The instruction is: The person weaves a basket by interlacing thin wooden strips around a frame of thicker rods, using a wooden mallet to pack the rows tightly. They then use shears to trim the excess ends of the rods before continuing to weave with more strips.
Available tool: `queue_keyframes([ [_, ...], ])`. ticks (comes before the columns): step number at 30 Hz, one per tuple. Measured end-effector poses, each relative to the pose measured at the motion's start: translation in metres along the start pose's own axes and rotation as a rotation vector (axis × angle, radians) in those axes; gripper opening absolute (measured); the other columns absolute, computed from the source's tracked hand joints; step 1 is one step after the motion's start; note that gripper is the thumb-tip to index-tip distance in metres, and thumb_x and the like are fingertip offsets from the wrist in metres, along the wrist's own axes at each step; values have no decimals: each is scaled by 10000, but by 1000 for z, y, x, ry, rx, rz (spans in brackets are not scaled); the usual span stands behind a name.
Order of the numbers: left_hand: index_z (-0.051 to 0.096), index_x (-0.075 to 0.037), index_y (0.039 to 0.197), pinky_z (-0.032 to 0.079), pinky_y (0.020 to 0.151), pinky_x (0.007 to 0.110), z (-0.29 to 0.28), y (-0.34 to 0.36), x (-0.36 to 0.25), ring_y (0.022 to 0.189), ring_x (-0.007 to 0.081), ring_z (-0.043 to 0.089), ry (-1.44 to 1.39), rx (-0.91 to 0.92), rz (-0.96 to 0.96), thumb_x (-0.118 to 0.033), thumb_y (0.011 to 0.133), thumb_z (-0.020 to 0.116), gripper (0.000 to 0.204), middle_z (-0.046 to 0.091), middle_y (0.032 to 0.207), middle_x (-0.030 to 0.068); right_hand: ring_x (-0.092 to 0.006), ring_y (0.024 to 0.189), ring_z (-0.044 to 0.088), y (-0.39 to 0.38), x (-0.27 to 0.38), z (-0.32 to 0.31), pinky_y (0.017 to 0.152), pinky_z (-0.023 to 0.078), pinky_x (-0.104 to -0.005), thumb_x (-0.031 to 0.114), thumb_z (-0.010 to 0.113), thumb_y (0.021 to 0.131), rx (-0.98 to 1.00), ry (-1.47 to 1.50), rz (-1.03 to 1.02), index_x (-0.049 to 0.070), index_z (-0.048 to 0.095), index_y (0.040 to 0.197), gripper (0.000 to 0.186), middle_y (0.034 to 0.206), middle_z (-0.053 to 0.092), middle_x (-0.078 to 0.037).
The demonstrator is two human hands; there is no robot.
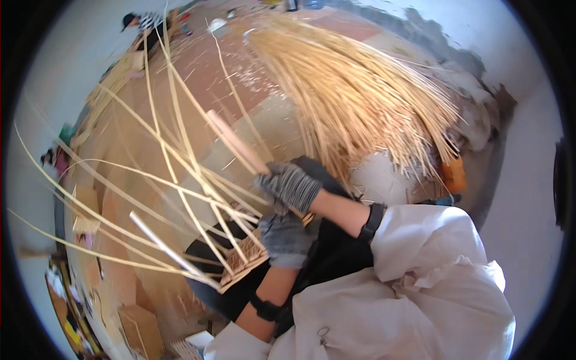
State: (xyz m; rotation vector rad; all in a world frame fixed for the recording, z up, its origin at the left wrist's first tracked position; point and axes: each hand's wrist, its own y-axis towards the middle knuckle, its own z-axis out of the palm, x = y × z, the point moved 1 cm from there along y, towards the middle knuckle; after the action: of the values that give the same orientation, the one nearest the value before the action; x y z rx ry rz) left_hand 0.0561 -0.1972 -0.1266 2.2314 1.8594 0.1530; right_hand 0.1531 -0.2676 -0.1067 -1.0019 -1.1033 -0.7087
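Note:
A partly woven wicker piece [245,255] rests on my lap, long pale strips [180,153] fanning out from it to the left and away. My left hand [285,239], in a grey knitted glove, is closed on the piece's right end. Just beyond it, my right hand [291,185], gloved the same way, has its fingers wrapped round the lower part of a flat wooden stick [237,141]. A second pale stick [171,247] slants up from the left end of the weave. My fingertips are partly hidden and slightly blurred.
A big bundle of long cane strips [360,96] spreads over the floor ahead. An orange container [453,174] stands at its right end. Another person [147,24] sits low at the far left. A cardboard box [141,330] sits at the lower left, near a wooden shelf [63,306].

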Motion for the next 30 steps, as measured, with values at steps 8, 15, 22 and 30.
queue_keyframes([
  [8, 576, -56, 1007, 379, 873, 453, 23, -26, -2, 933, 330, 558, -97, -155, 228, -446, 720, 616, 486, 592, 1023, 166, -58, 514, 507, -46, -20, -11, 430, 390, -219, 239, 626, 868, -38, 24, -262, 49, 570, 1047, 267, 649, 542, 16],
  [15, 579, -17, 1012, 383, 863, 469, 32, -4, 9, 933, 350, 550, 8, -198, 230, -486, 735, 609, 546, 589, 999, 181, -146, 701, 540, 11, -29, -2, 645, 457, -305, 287, 660, 829, -85, -10, -182, 55, 584, 981, 287, 756, 587, -47],
  [22, 536, 1, 1104, 386, 862, 453, -21, 4, 11, 965, 364, 530, -18, -21, 348, -482, 748, 617, 606, 559, 1089, 197, -275, 782, 614, -29, -11, -34, 705, 480, -347, 250, 624, 832, -113, -243, -331, 33, 516, 1115, 372, 861, 618, -157],
  [30, 555, -60, 1175, 414, 893, 410, -72, -70, 77, 1016, 329, 552, -180, 25, 262, -342, 839, 615, 442, 586, 1124, 173, -294, 844, 620, -142, -80, -111, 745, 496, -374, 200, 596, 837, 25, -442, -491, 50, 614, 997, 220, 911, 637, -139],
])
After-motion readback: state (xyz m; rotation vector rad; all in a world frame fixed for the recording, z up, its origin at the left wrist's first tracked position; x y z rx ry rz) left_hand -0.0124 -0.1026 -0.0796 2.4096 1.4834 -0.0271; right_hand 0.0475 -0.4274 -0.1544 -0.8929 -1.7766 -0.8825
